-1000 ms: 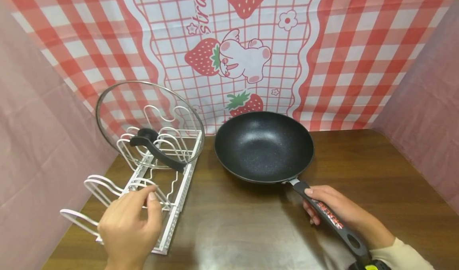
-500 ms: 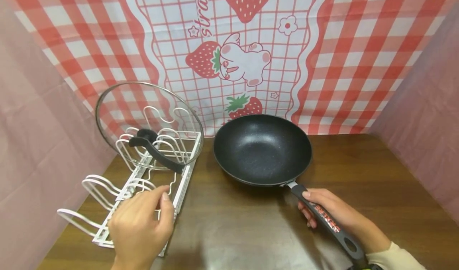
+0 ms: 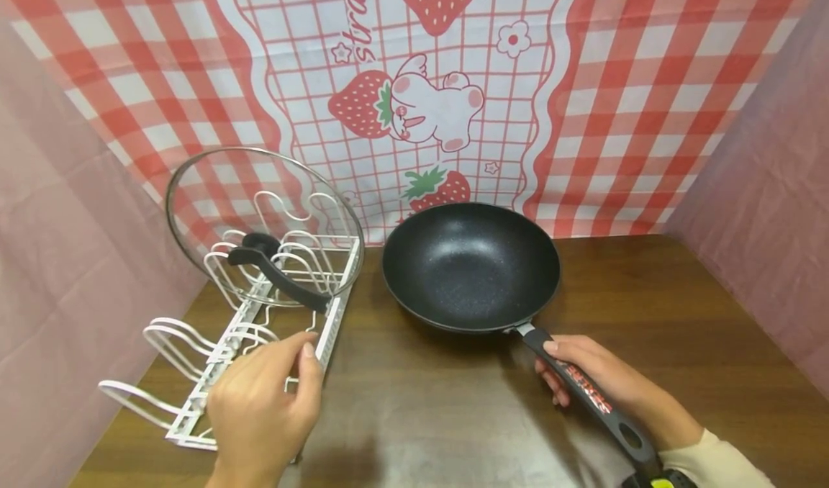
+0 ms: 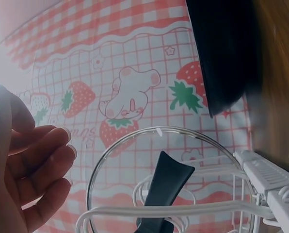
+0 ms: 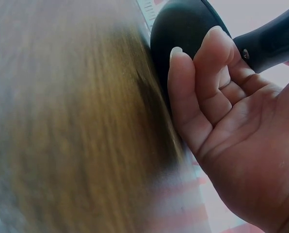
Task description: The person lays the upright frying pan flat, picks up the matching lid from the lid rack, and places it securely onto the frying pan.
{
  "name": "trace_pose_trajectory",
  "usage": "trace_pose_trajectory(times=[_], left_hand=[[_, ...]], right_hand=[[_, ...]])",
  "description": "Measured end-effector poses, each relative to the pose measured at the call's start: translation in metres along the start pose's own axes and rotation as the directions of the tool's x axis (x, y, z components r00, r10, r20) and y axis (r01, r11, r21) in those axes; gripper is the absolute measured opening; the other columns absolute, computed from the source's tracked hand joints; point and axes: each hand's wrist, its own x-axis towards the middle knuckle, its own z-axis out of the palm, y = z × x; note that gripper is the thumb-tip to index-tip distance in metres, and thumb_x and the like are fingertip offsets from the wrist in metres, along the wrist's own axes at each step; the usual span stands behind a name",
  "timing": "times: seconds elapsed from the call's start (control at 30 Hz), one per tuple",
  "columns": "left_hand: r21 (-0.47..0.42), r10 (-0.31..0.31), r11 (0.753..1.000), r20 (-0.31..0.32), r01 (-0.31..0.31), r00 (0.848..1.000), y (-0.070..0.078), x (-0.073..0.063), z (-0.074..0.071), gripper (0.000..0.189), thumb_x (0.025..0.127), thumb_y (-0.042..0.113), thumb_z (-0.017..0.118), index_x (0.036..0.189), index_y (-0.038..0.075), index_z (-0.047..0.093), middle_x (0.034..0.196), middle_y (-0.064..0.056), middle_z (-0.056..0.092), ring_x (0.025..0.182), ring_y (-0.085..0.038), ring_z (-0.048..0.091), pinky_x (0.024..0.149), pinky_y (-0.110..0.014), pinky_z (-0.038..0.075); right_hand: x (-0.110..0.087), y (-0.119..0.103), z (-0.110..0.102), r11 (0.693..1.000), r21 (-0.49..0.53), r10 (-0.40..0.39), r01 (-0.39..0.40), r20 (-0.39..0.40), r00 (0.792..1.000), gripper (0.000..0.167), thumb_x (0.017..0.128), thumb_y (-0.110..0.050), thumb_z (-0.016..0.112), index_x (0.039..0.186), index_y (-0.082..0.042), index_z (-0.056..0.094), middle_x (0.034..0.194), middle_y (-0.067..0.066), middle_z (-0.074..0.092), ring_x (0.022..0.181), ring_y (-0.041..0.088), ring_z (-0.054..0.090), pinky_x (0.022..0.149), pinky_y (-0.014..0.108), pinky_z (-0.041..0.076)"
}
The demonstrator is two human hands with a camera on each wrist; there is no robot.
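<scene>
A black wok [image 3: 471, 268] sits low over the wooden table in the head view, its long black handle [image 3: 586, 391] running toward the lower right. My right hand [image 3: 605, 376] grips this handle near the pan end, thumb on top and fingers beneath. Bent fingers of that hand [image 5: 236, 92] show below the handle in the right wrist view. Over the near part of a white wire rack [image 3: 333, 333] is my left hand [image 3: 265, 401], fingers loosely curled and holding nothing. A glass lid [image 3: 216, 200] with a black curved handle [image 3: 281, 279] leans upright in the rack's far part.
The brown wooden table [image 3: 414, 409] extends between the rack and the right side. A red checked strawberry cloth [image 3: 440, 92] hangs behind, with pink cloth walls [image 3: 58, 243] on both sides. Several white wire loops [image 3: 175, 337] rise from the rack near my left hand.
My left hand has moved a little to the right over the rack. The wok stays in my right hand's grip with almost no shift, and the lid stands as before.
</scene>
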Motion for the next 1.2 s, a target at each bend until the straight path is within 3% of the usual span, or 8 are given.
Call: trace_pose_trajectory(times=[0.13,0.27,0.43,0.53,0.67,0.93,1.03,1.2], left_hand=[[-0.103,-0.067,0.992,0.052,0.072,0.996,0.003,-0.002,0.002,0.022,0.085,0.014,0.055,0.084,0.007,0.076,0.07,-0.001,0.069,0.053,-0.021,0.061,0.049,-0.036,0.045],[-0.215,-0.144,0.962,0.13,0.169,0.981,0.006,-0.005,0.006,0.018,0.083,0.009,0.059,0.088,0.01,0.077,0.073,0.006,0.069,0.06,-0.013,0.063,0.056,-0.028,0.049],[-0.229,-0.161,0.953,0.167,0.197,0.973,0.011,-0.009,0.013,0.018,0.083,0.008,0.06,0.088,0.013,0.077,0.076,0.009,0.068,0.063,-0.009,0.061,0.059,-0.027,0.048],[-0.289,-0.173,0.929,0.216,0.232,0.961,0.013,-0.011,0.017,0.018,0.084,0.004,0.062,0.088,0.012,0.077,0.078,0.009,0.069,0.066,-0.009,0.063,0.063,-0.024,0.05],[-0.374,-0.221,0.866,0.307,0.331,0.926,0.014,-0.014,0.02,0.019,0.086,-0.005,0.064,0.089,0.009,0.076,0.081,0.007,0.07,0.068,-0.009,0.065,0.067,-0.019,0.051],[-0.394,-0.351,0.761,0.417,0.515,0.838,0.015,-0.017,0.024,0.021,0.091,-0.006,0.061,0.089,0.009,0.076,0.083,0.002,0.072,0.073,-0.009,0.07,0.068,-0.017,0.052],[-0.402,-0.385,0.729,0.428,0.554,0.818,0.017,-0.018,0.028,0.022,0.092,-0.005,0.061,0.089,0.011,0.076,0.084,0.003,0.072,0.073,-0.012,0.071,0.067,-0.018,0.053],[-0.391,-0.431,0.706,0.425,0.59,0.796,0.016,-0.021,0.033,0.022,0.093,-0.004,0.062,0.089,0.012,0.076,0.085,0.007,0.071,0.075,-0.011,0.069,0.068,-0.018,0.052]], right_hand=[[0.0,0.0,0.0,1.0,0.014,-0.013,0.013,0.007,1.0,0.039,0.109,-0.01,0.028,0.104,0.022,0.05,0.08,0.01,0.063,0.064,0.017,0.066,0.064,0.047,0.059],[-0.001,0.001,-0.001,1.0,0.026,-0.017,0.017,0.003,1.0,0.038,0.109,-0.009,0.028,0.104,0.021,0.05,0.08,0.009,0.063,0.064,0.017,0.066,0.063,0.046,0.059],[-0.004,0.003,0.0,0.999,0.029,-0.026,0.026,-0.003,1.0,0.038,0.109,-0.009,0.028,0.104,0.021,0.05,0.08,0.011,0.063,0.063,0.017,0.066,0.062,0.045,0.059],[-0.004,0.004,0.001,0.999,0.032,-0.027,0.027,-0.008,1.0,0.037,0.109,-0.009,0.029,0.104,0.021,0.05,0.079,0.012,0.062,0.063,0.018,0.065,0.062,0.046,0.059],[-0.001,0.004,0.001,0.999,0.031,-0.014,0.015,-0.022,1.0,0.037,0.109,-0.011,0.03,0.103,0.019,0.051,0.078,0.013,0.061,0.062,0.019,0.065,0.06,0.043,0.059],[0.001,0.003,0.0,0.999,0.018,-0.047,0.047,-0.004,0.999,0.036,0.109,-0.009,0.03,0.102,0.021,0.049,0.074,0.023,0.058,0.061,0.019,0.065,0.055,0.041,0.057],[-0.001,0.003,0.001,0.999,0.021,-0.048,0.048,-0.008,0.999,0.036,0.109,-0.01,0.03,0.102,0.021,0.048,0.074,0.021,0.058,0.061,0.019,0.065,0.054,0.041,0.057],[-0.002,0.002,0.002,0.999,0.024,-0.039,0.04,-0.013,0.999,0.037,0.109,-0.01,0.031,0.102,0.022,0.048,0.075,0.018,0.06,0.061,0.018,0.065,0.055,0.04,0.058]])
